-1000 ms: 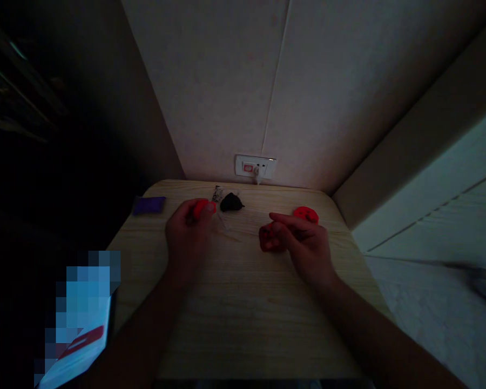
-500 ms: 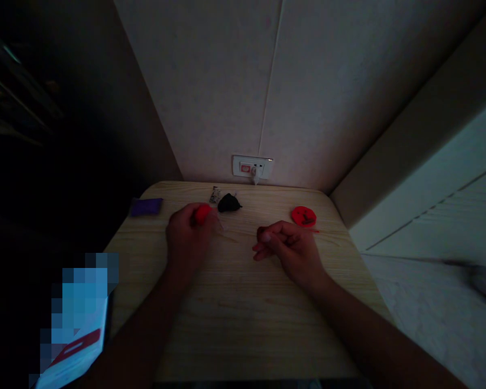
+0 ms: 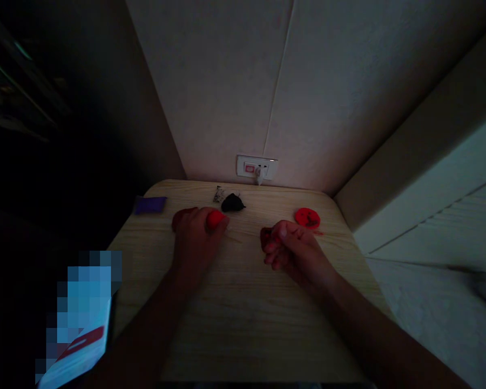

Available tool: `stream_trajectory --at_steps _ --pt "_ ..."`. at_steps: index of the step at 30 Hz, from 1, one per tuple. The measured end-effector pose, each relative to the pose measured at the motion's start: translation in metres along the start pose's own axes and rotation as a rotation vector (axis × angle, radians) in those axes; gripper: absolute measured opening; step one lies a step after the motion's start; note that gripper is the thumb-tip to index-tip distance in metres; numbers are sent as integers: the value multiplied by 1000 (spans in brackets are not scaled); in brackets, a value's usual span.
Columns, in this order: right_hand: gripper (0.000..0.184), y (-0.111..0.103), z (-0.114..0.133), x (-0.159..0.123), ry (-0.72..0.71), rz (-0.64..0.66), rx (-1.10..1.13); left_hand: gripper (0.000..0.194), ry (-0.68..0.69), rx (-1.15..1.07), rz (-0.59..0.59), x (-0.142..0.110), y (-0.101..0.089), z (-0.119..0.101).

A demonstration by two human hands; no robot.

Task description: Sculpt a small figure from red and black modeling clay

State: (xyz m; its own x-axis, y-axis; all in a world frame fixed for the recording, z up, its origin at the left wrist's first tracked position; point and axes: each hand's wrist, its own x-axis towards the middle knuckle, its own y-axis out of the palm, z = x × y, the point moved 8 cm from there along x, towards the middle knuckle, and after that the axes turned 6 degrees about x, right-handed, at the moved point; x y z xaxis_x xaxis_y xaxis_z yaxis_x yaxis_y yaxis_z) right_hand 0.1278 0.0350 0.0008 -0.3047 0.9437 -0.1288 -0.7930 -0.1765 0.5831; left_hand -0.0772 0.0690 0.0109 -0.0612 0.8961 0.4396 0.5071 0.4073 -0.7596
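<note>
Two hands are over the table (image 3: 243,324): the right hand (image 3: 302,247), at two o'clock, curls beside one dark red piece (image 3: 265,235), whether pinching it I cannot tell; the left hand (image 3: 196,235), at eleven, pinches one rounded, bright red lump (image 3: 215,219), more exposed than before. Farther lie one dark-marked red disc (image 3: 307,218) at one, one purple packet (image 3: 151,205) at ten, one black lump (image 3: 232,203) at twelve.
</note>
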Motion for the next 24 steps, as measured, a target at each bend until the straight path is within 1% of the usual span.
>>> stream_trajectory --at_steps 3,6,11,17,24 --pt "44 0 -1 -1 27 18 15 24 -2 0 3 -1 1 0" --pt "46 0 -2 -1 38 28 25 22 5 1 -18 -1 0 0" --pt "44 2 -3 -1 56 37 81 23 7 -10 -11 0 1 1" --pt "35 6 -5 -4 67 62 72 24 9 2 -6 0 2 1" --pt "24 15 -4 -6 10 145 27 21 15 -5 -12 -1 1 -1"
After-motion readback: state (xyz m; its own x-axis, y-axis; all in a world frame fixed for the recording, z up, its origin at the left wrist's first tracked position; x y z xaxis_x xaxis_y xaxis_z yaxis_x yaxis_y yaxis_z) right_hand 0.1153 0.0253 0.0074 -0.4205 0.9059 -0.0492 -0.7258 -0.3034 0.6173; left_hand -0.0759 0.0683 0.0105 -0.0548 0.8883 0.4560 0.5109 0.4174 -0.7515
